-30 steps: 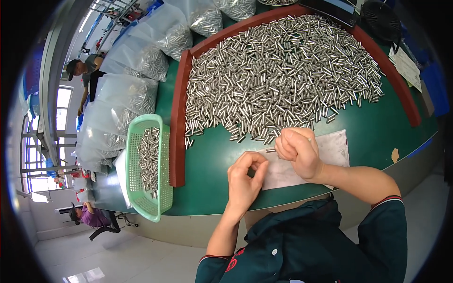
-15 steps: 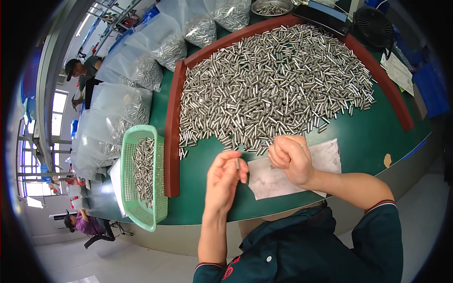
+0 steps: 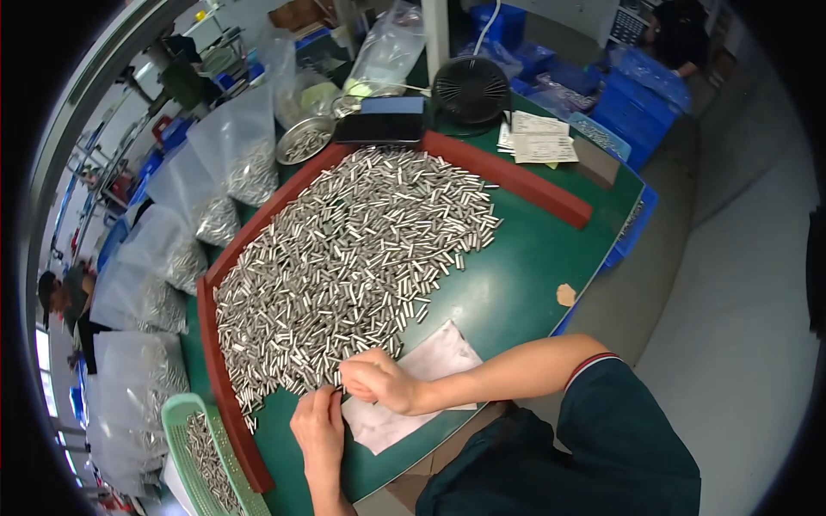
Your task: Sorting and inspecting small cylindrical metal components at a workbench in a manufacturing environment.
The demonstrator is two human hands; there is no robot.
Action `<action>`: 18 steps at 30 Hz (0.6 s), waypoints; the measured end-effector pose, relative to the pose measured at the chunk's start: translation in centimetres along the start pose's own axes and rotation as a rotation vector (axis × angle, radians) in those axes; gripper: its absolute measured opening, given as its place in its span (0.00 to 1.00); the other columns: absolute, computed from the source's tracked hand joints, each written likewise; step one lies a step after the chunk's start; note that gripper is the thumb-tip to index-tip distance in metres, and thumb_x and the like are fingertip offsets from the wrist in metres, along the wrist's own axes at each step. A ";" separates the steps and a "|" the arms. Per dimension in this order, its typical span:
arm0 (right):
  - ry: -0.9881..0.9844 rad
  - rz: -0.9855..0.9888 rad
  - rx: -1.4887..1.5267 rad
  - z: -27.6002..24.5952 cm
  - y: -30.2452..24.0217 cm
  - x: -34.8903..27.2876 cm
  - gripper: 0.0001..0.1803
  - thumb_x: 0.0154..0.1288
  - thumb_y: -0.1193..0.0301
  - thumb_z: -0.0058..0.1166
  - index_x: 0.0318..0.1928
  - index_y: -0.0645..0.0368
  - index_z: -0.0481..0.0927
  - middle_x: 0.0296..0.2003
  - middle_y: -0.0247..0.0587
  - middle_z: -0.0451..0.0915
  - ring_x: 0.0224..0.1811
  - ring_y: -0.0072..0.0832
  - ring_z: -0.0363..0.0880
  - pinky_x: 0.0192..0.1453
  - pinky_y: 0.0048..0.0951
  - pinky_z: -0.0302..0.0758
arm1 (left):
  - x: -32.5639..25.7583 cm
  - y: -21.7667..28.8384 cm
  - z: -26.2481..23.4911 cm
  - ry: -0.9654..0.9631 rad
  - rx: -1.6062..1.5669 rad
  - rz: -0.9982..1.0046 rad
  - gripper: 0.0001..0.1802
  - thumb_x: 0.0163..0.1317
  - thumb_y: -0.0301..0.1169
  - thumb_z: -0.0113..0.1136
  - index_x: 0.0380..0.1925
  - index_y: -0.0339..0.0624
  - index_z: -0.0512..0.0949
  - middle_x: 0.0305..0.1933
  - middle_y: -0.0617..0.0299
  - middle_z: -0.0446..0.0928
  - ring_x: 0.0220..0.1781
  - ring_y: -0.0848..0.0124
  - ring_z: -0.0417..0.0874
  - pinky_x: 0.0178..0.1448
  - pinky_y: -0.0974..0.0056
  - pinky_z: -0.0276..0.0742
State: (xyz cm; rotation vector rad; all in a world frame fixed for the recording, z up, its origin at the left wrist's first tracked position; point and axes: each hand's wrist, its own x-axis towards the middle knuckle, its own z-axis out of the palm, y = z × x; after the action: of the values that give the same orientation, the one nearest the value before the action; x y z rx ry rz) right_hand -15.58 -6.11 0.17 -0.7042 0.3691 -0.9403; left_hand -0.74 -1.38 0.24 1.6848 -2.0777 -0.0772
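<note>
A broad pile of small silvery metal pins [image 3: 361,249] covers the green table top in front of me. My left hand [image 3: 319,432] is at the pile's near edge, thumb and fingers pinched together; what is between the tips is hidden. Right beside it, my right hand [image 3: 379,381] is curled into a fist, and its inside cannot be seen. The fist hovers over or touches the pile's front edge and the upper left part of a smudged white cloth or paper sheet [image 3: 443,354].
Dark red rails [image 3: 508,178] border the pile. A green plastic basket [image 3: 178,421] of pins stands left, by several clear bags of pins [image 3: 251,168]. Behind are a metal bowl [image 3: 292,153], a dark device [image 3: 379,131], a black fan [image 3: 471,93] and papers [image 3: 544,142]. Another person [image 3: 73,297] is far left.
The view has swung right, so the pile and basket appear farther left. My left hand, which showed a pin in its fingers, has come up close to my right fist at the pile's edge.
</note>
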 end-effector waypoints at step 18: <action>-0.029 0.020 -0.185 -0.1 -0.6 -0.8 0.18 0.61 0.73 0.33 0.13 0.57 0.55 0.12 0.27 0.54 0.15 0.15 0.49 0.19 0.20 0.48 | -2.1 3.7 0.2 -0.052 -0.246 -0.140 0.03 0.48 0.23 0.56 0.23 0.40 0.72 0.25 0.56 0.69 0.22 0.56 0.74 0.25 0.58 0.70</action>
State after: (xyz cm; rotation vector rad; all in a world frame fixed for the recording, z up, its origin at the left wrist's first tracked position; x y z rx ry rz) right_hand -16.45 -5.76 0.54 -0.8807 0.4402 -0.8830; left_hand -3.91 1.47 0.64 1.6879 -1.8954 -0.4081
